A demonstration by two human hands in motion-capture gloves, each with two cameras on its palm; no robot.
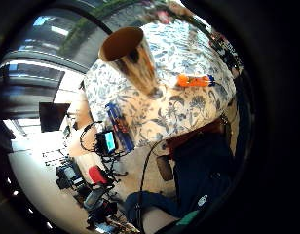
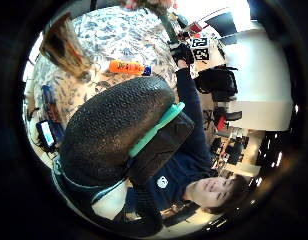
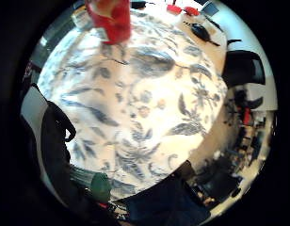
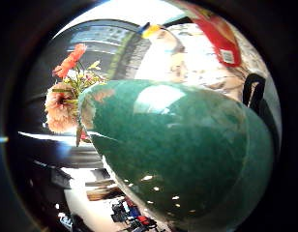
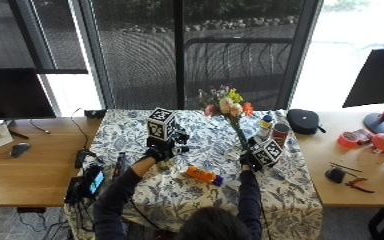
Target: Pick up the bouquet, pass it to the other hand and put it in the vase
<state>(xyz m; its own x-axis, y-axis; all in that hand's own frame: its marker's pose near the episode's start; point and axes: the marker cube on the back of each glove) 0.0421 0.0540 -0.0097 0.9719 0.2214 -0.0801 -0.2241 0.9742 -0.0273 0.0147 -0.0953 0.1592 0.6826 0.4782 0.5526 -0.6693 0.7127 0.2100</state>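
Well, the right hand [image 5: 250,159] had the bouquet [image 5: 226,106] up off the counter [image 5: 292,195], fingers curled round the lower end of the green stem, the blooms standing high above the floral cloth and tilted a little toward the person's left. Over on the other side the left hand [image 5: 160,151] hovered above the cloth; whether its fingers were straight or curled could not be made out from any view. The vase [image 1: 132,57], a tall metallic cone with a wide mouth, stood upright on the cloth close under that left hand, as its little-finger palm view showed, though the outside view hid it behind the hand. An orange bottle [image 5: 202,175] lay on its side on the cloth between the two arms.

The handover looked like the step in hand. To do it well, the left would want to take the stem at a bare part clear of the right's fingers and close fully before the right lets go. Keeping the stem near upright should help, since the flower heads seemed top-heavy. The vase looked narrow at its base, so it could tip if the stem knocked its rim.
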